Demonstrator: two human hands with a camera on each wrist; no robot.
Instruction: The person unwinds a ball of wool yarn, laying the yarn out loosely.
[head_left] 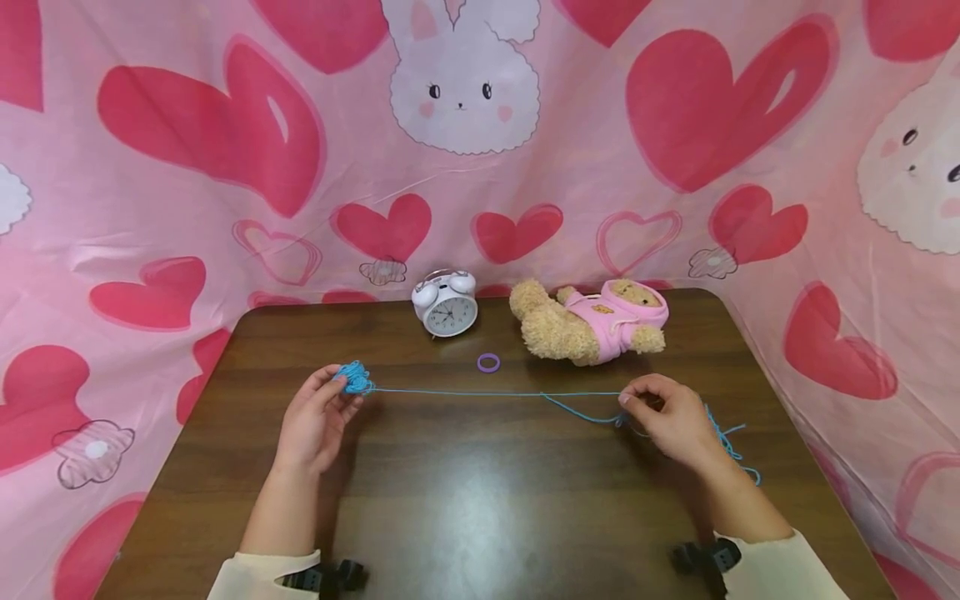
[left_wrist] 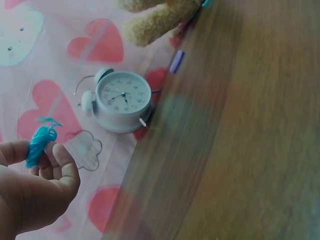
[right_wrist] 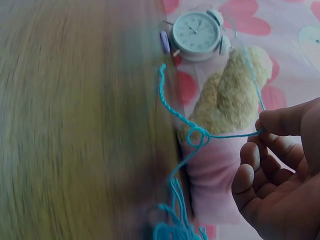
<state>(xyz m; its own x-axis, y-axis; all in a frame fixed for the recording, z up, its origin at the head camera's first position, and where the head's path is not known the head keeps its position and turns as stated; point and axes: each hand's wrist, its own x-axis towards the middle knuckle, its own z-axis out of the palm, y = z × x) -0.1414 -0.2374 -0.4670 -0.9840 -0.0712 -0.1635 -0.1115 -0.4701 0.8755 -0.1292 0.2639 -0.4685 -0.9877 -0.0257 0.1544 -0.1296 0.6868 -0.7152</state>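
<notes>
Left hand (head_left: 313,421) pinches a small, soft bundle of blue yarn (head_left: 355,377) between thumb and fingers, held above the table (head_left: 450,483) toward its left edge. Right hand (head_left: 678,421), toward the right edge, pinches a thin blue strand (head_left: 457,392) between thumb and forefinger; its other fingers curl loosely around nothing. The strand runs straight and taut from the bundle to the right hand, nearly parallel to the table's far edge. Near the right hand, a twisted tail (right_wrist: 169,100) of the same yarn meets a small round loop (right_wrist: 197,135), and a tangled heap of yarn (head_left: 726,437) lies beside the right wrist, on the side of the right edge.

Near the middle of the far edge stands a round white alarm clock (head_left: 450,312) with two bells on top. Toward the far right corner, a curly tan teddy bear (head_left: 555,329) in a soft pink hoodie (head_left: 615,321) lies with its feet toward the clock. A smooth purple ring (head_left: 488,354) lies flat between them, slightly closer to the front edge.

The table is dark brown with a wood grain and rounded far corners. Behind it and at both sides hangs pink cloth (head_left: 570,179) printed with red hearts and white rabbits. Cream sleeves (head_left: 258,579) cover both forearms.
</notes>
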